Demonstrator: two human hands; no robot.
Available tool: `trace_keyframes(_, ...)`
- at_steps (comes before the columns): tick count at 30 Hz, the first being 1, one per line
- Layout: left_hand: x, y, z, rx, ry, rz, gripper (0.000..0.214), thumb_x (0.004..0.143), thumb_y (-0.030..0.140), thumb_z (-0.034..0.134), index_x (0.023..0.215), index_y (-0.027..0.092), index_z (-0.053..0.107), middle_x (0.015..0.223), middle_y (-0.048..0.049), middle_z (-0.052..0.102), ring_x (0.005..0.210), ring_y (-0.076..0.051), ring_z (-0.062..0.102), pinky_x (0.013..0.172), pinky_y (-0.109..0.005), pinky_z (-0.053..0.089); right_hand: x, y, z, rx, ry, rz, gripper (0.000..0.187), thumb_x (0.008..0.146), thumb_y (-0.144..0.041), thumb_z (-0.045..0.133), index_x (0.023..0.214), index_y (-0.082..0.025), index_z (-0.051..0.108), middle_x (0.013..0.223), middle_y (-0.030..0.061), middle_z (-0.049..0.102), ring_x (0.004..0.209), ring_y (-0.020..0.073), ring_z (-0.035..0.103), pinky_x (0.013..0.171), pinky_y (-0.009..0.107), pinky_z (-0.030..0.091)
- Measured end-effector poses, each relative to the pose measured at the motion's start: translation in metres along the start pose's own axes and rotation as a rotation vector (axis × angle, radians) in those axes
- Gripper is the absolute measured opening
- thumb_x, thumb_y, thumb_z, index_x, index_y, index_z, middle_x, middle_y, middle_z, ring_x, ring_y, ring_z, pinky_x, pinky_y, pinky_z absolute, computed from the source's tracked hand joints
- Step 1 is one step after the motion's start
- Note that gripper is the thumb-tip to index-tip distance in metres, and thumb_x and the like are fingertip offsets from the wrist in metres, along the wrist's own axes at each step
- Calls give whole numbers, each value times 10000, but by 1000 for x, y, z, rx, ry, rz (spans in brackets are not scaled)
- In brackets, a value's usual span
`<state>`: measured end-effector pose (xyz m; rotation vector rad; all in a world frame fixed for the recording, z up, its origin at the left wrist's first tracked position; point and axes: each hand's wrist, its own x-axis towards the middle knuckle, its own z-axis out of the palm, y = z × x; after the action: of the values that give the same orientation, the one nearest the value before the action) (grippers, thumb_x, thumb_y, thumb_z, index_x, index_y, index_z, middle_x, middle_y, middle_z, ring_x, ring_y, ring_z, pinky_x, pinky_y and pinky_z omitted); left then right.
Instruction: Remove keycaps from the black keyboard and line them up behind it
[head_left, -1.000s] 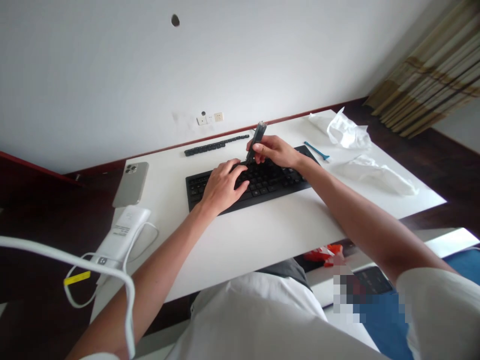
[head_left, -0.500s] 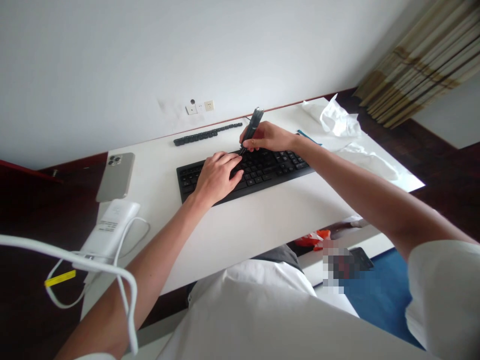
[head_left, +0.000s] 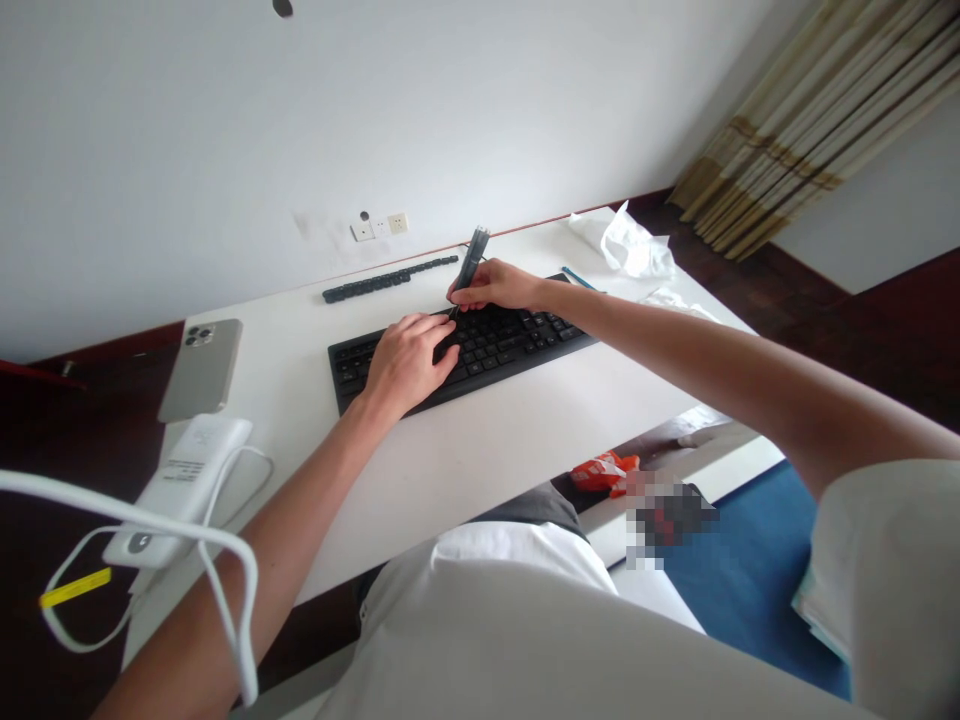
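Right grip (head_left: 491,287) around dark tool (head_left: 473,248) at keyboard (head_left: 525,338)

1. One black keyboard (head_left: 525,335) lies on the counter (head_left: 487,440).
2. Two hands: the left hand (head_left: 405,360) on the keyboard, the right hand (head_left: 495,285) at its far edge.
3. One dark pen-shaped tool (head_left: 472,255), at the keyboard's far edge.
4. One strip of black keys (head_left: 390,279), beyond the keyboard.
5. One phone (head_left: 201,368) and one white power bank (head_left: 180,487), both left of the keyboard.
6. One thin blue tool (head_left: 577,278), right of the keyboard.
7. Two white wrappers right of the keyboard: the far wrapper (head_left: 628,248) and the near wrapper (head_left: 675,298).
8. Two wall plates (head_left: 397,222), beyond the keyboard.
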<state>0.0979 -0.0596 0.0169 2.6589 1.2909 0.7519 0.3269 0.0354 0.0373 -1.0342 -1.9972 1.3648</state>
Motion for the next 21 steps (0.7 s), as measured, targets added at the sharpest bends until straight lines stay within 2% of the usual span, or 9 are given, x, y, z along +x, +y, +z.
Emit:
trace_keyframes(9, 0, -1, -1, 34, -7, -18, 365, 997, 348, 563, 1276, 185, 732, 1361, -73, 678, 1218, -284, 601, 1119, -444, 480, 6, 2, 0, -37, 74, 73, 342, 835, -442, 798, 800, -105, 744, 749, 53, 726, 693, 128, 632, 648, 242, 510)
trace_keyframes(12, 0, -1, -1, 39, -15, -20, 389, 1004, 347, 548, 1327, 191, 700, 1362, -80, 671, 1233, -288, 590, 1119, -450, 473, 9, 7, 1, -57, 80, 72, 342, 826, -443, 791, 812, -105, 745, 760, 55, 732, 664, 126, 625, 627, 245, 501)
trace_keyframes(15, 0, -1, -2, 45, -26, -15, 402, 1009, 347, 537, 1351, 190, 680, 1368, -89, 663, 1244, -297, 581, 1116, -466, 468, 7, 10, 6, -99, 175, 46, 335, 819, -433, 773, 854, -101, 753, 729, 40, 721, 612, 120, 596, 581, 245, 459)
trace_keyframes(18, 1, -1, -3, 48, -28, -9, 382, 1011, 346, 537, 1321, 186, 692, 1351, -88, 671, 1236, -297, 583, 1113, -462, 468, 1, 13, 12, -143, 274, 7, 339, 824, -429, 745, 897, -98, 764, 692, 24, 705, 594, 123, 582, 577, 246, 432)
trace_keyframes(21, 1, -1, -4, 34, -17, -22, 318, 1008, 328, 549, 1244, 196, 715, 1293, -79, 694, 1204, -277, 601, 1099, -438, 483, -3, 15, 16, -182, 299, -53, 334, 841, -424, 725, 932, -107, 777, 723, 26, 720, 633, 134, 601, 612, 250, 438)
